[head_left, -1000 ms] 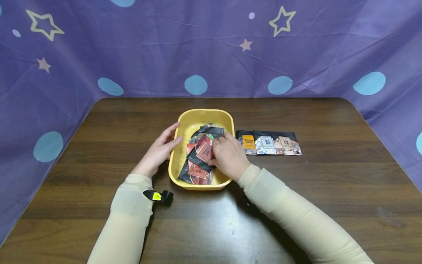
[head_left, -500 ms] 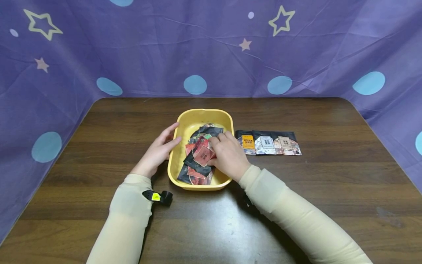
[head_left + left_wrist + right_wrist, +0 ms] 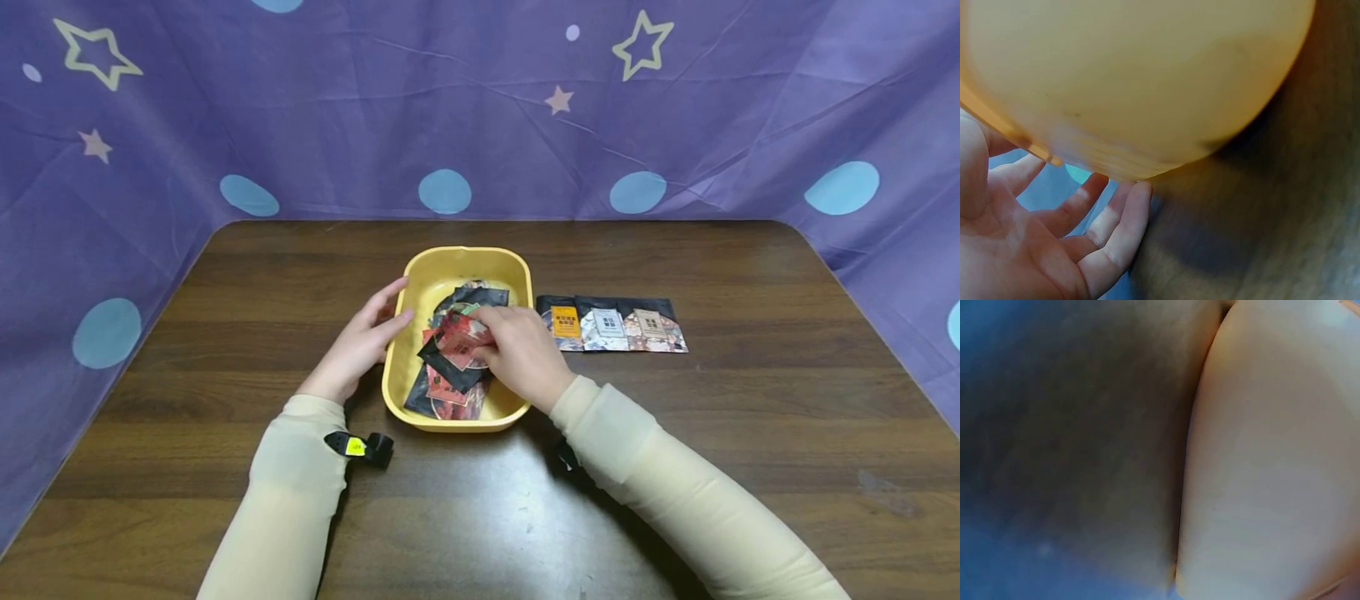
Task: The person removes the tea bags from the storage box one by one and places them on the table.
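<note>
A yellow plastic basin [image 3: 457, 425] stands on the table, with several black sachets bearing coloured labels heaped inside. My left hand [image 3: 362, 346] holds its left side, thumb over the rim; in the left wrist view the fingertips touch the outer wall [image 3: 1147, 75]. Over the heap my right hand [image 3: 525, 350] pinches a red sachet [image 3: 459, 337] between thumb and fingers, partly hiding it. A black sachet with a red label [image 3: 447, 387] lies below it in the heap. Only the basin's blurred outer wall [image 3: 1266, 456] fills the right of the right wrist view.
Right of the basin, several sachets lie overlapped in a row: one with an orange label [image 3: 566, 323], one with a white label [image 3: 606, 325] and one with a beige label [image 3: 651, 327]. A purple curtain [image 3: 480, 108] hangs behind the wooden table [image 3: 750, 417].
My right fingers have shifted slightly and now pinch the red sachet, which has tilted up from the heap. My left hand and the row of sachets stay in place.
</note>
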A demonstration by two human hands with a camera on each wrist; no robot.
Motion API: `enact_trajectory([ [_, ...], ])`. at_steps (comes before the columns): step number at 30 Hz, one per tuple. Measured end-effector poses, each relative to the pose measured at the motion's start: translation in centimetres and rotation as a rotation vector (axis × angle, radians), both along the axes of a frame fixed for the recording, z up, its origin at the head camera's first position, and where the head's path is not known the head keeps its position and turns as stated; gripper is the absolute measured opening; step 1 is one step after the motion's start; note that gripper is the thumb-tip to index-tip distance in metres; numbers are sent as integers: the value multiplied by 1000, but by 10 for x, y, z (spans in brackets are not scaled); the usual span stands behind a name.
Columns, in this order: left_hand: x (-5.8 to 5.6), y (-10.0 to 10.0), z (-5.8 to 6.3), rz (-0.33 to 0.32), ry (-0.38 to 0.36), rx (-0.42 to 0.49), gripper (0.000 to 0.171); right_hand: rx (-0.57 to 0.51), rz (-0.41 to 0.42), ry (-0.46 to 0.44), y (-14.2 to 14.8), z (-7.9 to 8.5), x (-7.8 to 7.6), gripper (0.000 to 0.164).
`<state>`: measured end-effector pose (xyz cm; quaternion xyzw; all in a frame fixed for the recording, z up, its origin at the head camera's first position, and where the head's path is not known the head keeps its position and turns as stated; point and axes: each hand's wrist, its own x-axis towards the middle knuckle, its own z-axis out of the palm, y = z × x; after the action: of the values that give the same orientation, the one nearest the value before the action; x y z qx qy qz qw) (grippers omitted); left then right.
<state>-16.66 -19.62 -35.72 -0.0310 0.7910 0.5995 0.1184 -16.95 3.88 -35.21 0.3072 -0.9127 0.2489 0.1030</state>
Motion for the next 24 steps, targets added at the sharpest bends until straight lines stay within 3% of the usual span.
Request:
enact_trajectory([
  [7,-1,-1,-1,-3,-3,4,59,-208,-58,-227,2,3,0,43],
  [24,-1,-1,-1,7,-8,-4,59,-605,-101,-321,15,8,4,30],
])
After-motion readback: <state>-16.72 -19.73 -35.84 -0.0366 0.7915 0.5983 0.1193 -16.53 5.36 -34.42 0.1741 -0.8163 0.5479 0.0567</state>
